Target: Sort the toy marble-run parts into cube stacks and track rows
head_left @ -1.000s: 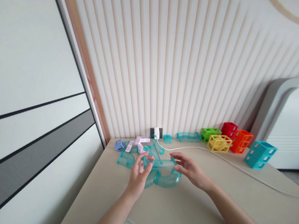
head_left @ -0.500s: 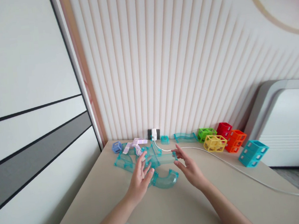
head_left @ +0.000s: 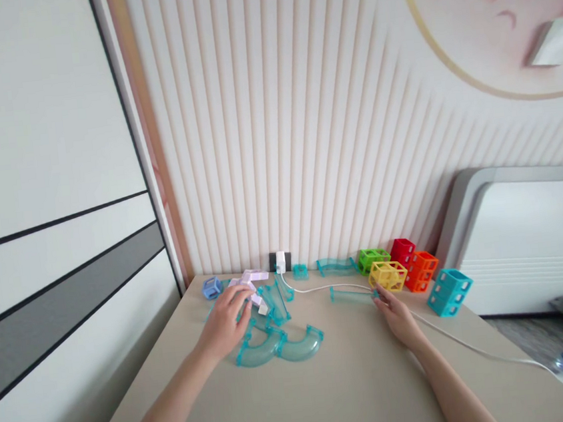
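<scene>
My left hand (head_left: 226,324) lies palm down with its fingers spread over a cluster of clear teal track pieces and pale lilac pieces (head_left: 249,283) at the back left of the table. My right hand (head_left: 397,313) reaches to the right, fingertips pinched on the end of a straight teal track piece (head_left: 353,293) that lies by the white cable (head_left: 450,337). Two curved teal track pieces (head_left: 280,347) joined in an S shape lie between my hands, nearer the left one.
Green (head_left: 372,259), yellow (head_left: 387,275), red (head_left: 402,250), orange (head_left: 421,270) and teal (head_left: 448,291) cage blocks stand at the back right. A blue block (head_left: 212,287), a charger plug (head_left: 280,262) and more teal pieces (head_left: 336,265) lie by the ribbed wall. A white cabinet (head_left: 526,245) is to the right.
Both hands held the straight teal piece together over the curves. Now the right hand has carried it to the right by the yellow block, and the left hand has moved left onto the cluster.
</scene>
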The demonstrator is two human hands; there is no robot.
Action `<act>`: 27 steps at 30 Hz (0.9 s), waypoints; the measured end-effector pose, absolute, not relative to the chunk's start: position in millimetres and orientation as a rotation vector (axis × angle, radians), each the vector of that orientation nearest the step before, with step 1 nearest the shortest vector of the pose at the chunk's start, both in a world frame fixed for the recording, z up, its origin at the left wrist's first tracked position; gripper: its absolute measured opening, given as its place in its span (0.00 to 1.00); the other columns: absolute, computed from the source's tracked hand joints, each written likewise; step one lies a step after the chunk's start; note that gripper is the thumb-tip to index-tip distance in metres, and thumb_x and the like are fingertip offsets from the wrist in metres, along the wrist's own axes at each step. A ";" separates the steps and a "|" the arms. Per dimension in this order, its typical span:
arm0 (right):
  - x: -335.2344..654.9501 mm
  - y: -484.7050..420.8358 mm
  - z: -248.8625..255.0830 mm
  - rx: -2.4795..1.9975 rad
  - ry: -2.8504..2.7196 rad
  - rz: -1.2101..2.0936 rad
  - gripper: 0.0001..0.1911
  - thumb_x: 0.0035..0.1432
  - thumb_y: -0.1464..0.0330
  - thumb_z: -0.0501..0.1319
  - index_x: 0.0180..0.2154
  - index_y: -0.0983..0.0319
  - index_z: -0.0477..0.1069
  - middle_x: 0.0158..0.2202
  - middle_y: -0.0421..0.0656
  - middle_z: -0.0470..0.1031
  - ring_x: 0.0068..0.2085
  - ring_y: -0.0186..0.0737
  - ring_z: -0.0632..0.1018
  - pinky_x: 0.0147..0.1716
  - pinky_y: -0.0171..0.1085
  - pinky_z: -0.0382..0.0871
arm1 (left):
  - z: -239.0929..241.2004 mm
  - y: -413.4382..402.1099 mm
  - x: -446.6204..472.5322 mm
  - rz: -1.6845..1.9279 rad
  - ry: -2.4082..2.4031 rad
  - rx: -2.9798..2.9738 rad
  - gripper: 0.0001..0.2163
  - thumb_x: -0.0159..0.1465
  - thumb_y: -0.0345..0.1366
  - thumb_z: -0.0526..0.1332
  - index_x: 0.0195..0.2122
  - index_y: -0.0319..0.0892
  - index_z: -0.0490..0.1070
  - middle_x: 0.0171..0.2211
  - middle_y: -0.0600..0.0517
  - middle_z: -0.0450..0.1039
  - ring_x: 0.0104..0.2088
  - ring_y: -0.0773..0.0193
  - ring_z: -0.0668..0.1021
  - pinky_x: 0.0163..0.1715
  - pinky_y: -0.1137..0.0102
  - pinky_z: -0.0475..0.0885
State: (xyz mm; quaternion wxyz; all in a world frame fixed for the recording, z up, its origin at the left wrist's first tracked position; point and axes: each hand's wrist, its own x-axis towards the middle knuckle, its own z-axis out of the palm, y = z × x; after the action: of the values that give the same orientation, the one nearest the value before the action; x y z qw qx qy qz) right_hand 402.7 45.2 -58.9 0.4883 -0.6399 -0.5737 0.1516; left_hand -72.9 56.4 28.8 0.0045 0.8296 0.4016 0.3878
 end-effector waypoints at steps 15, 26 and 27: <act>395.1 66.5 -75.3 -1.748 -1.571 0.213 0.25 0.57 0.62 0.54 0.54 0.62 0.74 0.52 0.55 0.78 0.54 0.59 0.77 0.55 0.56 0.67 | -40.2 74.4 -155.8 1.117 2.027 2.274 0.14 0.65 0.38 0.51 0.45 0.41 0.73 0.43 0.41 0.79 0.47 0.48 0.79 0.52 0.55 0.72; 396.2 63.5 -80.6 -1.739 -1.751 0.119 0.26 0.60 0.60 0.52 0.57 0.62 0.70 0.55 0.53 0.76 0.56 0.55 0.76 0.57 0.51 0.66 | -55.0 81.0 -147.9 1.015 2.000 2.177 0.17 0.65 0.40 0.53 0.45 0.36 0.76 0.41 0.39 0.80 0.44 0.46 0.80 0.49 0.55 0.72; 395.6 62.7 -80.4 -1.738 -1.767 0.107 0.27 0.60 0.59 0.53 0.58 0.62 0.69 0.56 0.53 0.76 0.56 0.55 0.76 0.57 0.51 0.67 | -55.6 81.9 -147.6 1.020 1.997 2.157 0.16 0.65 0.40 0.53 0.44 0.37 0.76 0.40 0.40 0.81 0.44 0.47 0.80 0.49 0.56 0.72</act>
State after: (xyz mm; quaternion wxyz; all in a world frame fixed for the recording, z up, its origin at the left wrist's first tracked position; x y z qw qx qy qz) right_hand 395.6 62.7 -80.4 0.3245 -0.6628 -0.6736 0.0410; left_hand -147.6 81.9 -55.6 0.0152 0.6932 0.6417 0.3278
